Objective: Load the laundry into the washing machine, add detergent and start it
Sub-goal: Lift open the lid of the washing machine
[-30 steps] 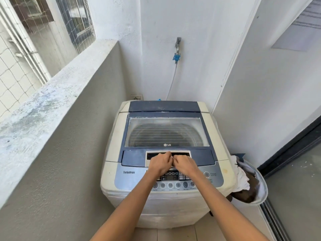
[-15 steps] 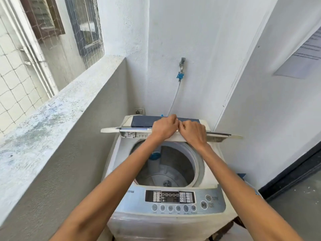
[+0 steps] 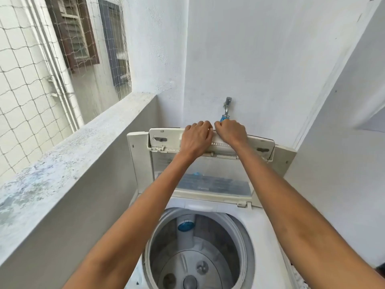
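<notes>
No brand mark or lettering can be read anywhere; whatever print sits on the see-through panel of the lid is too blurred to make out.

The white top-loading washing machine (image 3: 264, 236) stands in the corner between a grey concrete ledge (image 3: 68, 155) on its left and white walls behind and to its right. Its folding white plastic lid with the clear window (image 3: 208, 180) is raised, standing nearly upright at the back edge of the machine's top, the upper section folded toward the person. The round steel drum (image 3: 200, 253) lies open below, with a blue round insert (image 3: 186, 226) on its rear wall; no laundry shows inside it.

Both arms reach straight forward over the drum opening. The left hand (image 3: 196, 138) and the right hand (image 3: 231, 132) sit side by side, knuckles almost touching, at the middle of the lid's top edge, fingers curled over that edge and gripping it, backs of the hands toward the camera.

Just behind the right hand a metal wall tap with a blue fitting (image 3: 226, 107) sticks out of the rear wall. Netting (image 3: 27, 84) covers the opening above the ledge.
</notes>
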Demonstrator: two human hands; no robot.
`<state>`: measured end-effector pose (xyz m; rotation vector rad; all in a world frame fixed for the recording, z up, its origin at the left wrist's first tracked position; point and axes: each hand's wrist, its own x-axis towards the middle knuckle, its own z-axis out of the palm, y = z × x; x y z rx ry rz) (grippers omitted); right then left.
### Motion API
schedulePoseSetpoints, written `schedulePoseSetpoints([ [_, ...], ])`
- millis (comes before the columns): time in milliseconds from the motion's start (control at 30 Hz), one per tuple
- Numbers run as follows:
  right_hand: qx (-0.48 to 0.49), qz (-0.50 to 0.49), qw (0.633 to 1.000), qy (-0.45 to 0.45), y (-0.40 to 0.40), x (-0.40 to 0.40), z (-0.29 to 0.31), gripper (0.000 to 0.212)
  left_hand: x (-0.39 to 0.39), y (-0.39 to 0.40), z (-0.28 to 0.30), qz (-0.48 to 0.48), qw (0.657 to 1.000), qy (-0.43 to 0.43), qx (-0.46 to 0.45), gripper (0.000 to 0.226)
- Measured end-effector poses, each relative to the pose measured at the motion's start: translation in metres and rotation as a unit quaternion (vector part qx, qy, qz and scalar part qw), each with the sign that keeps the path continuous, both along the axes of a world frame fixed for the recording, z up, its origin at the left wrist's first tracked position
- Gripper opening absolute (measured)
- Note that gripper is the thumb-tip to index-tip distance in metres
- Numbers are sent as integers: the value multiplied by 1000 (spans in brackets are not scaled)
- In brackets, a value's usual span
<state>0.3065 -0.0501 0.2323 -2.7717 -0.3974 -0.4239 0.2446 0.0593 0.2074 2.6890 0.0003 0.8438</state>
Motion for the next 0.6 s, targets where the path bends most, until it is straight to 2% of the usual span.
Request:
schedulePoseSetpoints([
  [133,11,2,1000,11,6,31,-2,43,18,11,-18,-30,999,-21,31,57],
  [400,28,23,999,-3,10,67,-9,47,42,22,-26,-22,992,97,71,52],
  [467,43,42,997,-38,7,66,-15,38,45,22,-27,-16,988,124,92,55],
  [533,66,56,988,-125,0,58,-27,24,48,22,-25,-12,982,160,99,58],
  [600,47,57,976,-202,-11,47,-44,17,51,20,-21,-9,978,187,90,60],
])
